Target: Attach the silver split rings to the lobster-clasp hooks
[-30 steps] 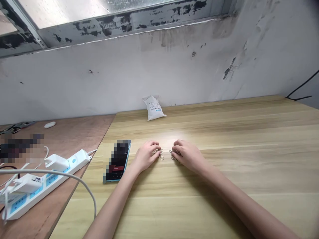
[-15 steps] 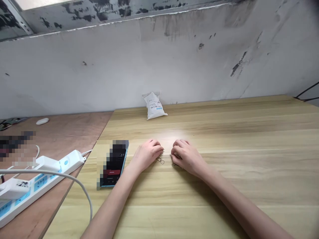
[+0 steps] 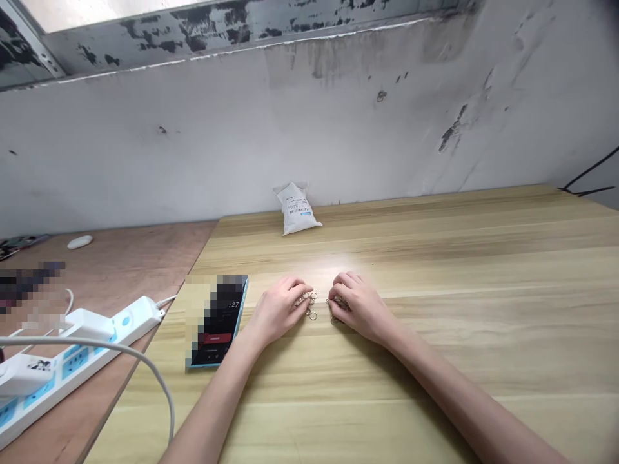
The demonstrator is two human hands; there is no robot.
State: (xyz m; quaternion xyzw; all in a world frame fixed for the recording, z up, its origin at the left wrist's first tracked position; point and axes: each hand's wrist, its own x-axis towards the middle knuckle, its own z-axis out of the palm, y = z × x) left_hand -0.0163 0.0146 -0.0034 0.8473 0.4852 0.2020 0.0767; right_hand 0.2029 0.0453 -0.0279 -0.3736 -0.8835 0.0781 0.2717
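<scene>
Several small metal rings point(image 3: 313, 316) lie on the wooden table in front of me. Over the left group, my left hand point(image 3: 283, 309) rests with thumb and fingers parted, and rings show in the gap between them. My right hand point(image 3: 356, 303) is curled just across from it, with its thumb and index finger closed on a small metal ring point(image 3: 327, 301). More rings point(image 3: 341, 303) are partly hidden under the right fingers, so I cannot tell exactly which of them are gripped.
A phone point(image 3: 220, 322) lies left of my left forearm. Farther back, a white plastic package point(image 3: 296, 212) stands near the wall. On the brown surface at left are a power strip point(image 3: 135, 316) and a white oval object point(image 3: 80, 241); a grey cable point(image 3: 159, 374) loops onto the table.
My left thumb and fingers have spread apart, exposing more rings between them. My right hand stays curled in nearly the same place. The view has shifted slightly.
</scene>
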